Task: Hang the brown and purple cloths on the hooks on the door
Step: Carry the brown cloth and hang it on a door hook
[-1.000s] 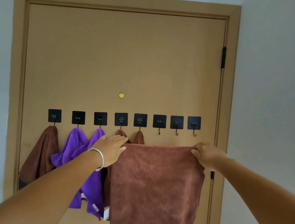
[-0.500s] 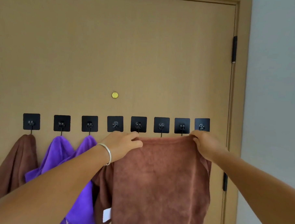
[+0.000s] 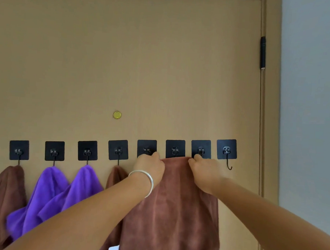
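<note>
- Tan door (image 3: 125,57) bearing a row of black adhesive hooks (image 3: 226,149); grey wall (image 3: 311,93) at right.
- Left hand (image 3: 149,166) and right hand (image 3: 205,172): each grip pinches the brown cloth (image 3: 173,210) top edge.

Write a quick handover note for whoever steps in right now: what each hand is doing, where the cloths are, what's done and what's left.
Left hand grips the top edge of the brown cloth below the fifth hook; right hand grips the same edge below the seventh hook.
Done: a brown cloth hangs on the first hook, purple cloths on the second and third, another brown cloth on the fourth.
Left: catch the held cloth on a hook and let go. The eighth hook is bare.
</note>
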Demonstrator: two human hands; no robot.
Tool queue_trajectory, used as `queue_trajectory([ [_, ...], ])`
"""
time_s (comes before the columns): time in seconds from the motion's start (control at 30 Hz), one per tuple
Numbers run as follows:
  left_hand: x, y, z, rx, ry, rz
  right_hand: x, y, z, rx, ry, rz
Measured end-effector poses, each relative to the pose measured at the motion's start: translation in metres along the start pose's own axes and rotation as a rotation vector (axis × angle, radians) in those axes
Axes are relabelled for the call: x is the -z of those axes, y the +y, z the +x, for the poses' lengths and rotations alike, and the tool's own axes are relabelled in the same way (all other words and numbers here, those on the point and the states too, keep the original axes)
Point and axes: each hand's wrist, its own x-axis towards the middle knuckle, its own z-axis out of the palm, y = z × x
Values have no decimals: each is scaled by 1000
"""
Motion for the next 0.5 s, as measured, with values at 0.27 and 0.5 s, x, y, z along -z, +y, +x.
queue_trajectory([
  [0.27, -26, 57, -13, -75, -137, -201, -40, -34, -28, 90, -81, 131],
  [0.5, -54, 69, -46, -230, -223, -136, -67, -24, -57, 139, -4, -9],
])
